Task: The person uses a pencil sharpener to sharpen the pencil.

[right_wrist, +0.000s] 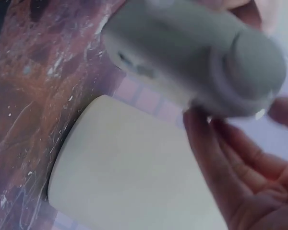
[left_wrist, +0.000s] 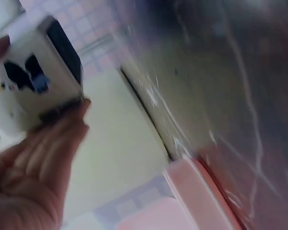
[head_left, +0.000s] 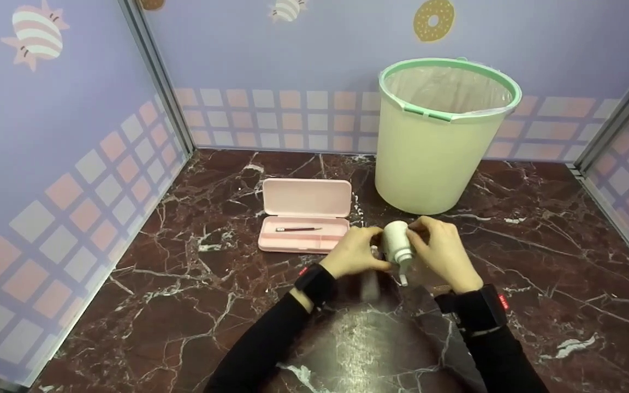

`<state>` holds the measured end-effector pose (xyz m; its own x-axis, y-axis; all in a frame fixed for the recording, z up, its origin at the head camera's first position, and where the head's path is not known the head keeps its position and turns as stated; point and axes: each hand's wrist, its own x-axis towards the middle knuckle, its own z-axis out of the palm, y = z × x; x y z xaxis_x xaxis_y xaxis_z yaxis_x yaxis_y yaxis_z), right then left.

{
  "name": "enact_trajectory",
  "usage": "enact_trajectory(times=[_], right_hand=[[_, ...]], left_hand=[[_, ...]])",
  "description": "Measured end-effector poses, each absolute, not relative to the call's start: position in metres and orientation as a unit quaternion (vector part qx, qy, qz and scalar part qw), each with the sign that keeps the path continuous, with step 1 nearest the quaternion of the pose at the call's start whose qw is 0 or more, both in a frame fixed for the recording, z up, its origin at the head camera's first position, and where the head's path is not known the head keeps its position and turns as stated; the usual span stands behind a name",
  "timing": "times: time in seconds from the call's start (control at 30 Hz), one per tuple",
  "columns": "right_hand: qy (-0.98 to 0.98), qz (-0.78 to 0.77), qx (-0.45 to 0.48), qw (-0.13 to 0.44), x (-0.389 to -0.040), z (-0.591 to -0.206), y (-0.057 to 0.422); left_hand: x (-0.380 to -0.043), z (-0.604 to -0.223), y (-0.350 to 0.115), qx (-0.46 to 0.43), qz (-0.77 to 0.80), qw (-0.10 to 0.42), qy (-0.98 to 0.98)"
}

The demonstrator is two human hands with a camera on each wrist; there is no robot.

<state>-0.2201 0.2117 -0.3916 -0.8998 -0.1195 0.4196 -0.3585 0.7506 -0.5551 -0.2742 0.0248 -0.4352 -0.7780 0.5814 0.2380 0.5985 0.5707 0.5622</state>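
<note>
Both hands hold a small white bottle-like container (head_left: 396, 239) over the table, tilted, with its narrower neck and a small pale strip hanging toward the near side. My left hand (head_left: 355, 252) grips its left side between thumb and fingers. My right hand (head_left: 441, 252) pinches it from the right, with the thumb and fingertips near one end. Dark printed shapes mark the white container (left_wrist: 31, 79) in the left wrist view, where one end looks dark. The rounded end knob of the container (right_wrist: 257, 67) is blurred in the right wrist view.
Behind the left hand, an open pink pencil case (head_left: 306, 197) holds a dark pencil (head_left: 298, 229). A pale green lined bin (head_left: 429, 158) stands at the back right. Patterned panels (head_left: 287, 65) enclose the dark marbled table (head_left: 183, 305).
</note>
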Motion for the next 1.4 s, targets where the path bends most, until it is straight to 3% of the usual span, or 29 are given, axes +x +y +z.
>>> enact_trajectory(times=[0.27, 0.53, 0.73, 1.27, 1.4], right_hand=[[-0.888, 0.387, 0.235, 0.078, -0.223, -0.39, 0.227], [-0.879, 0.299, 0.361, 0.083, -0.221, -0.391, 0.223], [-0.877, 0.282, 0.381, 0.083, -0.218, -0.389, 0.22], [-0.902, 0.304, 0.288, 0.11, -0.219, -0.385, 0.226], [-0.906, 0.312, 0.258, 0.126, -0.22, -0.384, 0.226]], left_hand=[[-0.288, -0.43, 0.004, -0.363, -0.412, -0.1, -0.83], [-0.295, -0.427, -0.008, -0.427, -0.429, -0.188, -0.774], [-0.299, -0.427, -0.011, -0.453, -0.449, -0.233, -0.734], [-0.297, -0.408, -0.026, -0.449, -0.497, -0.241, -0.702], [-0.293, -0.407, -0.019, -0.44, -0.486, -0.213, -0.725]])
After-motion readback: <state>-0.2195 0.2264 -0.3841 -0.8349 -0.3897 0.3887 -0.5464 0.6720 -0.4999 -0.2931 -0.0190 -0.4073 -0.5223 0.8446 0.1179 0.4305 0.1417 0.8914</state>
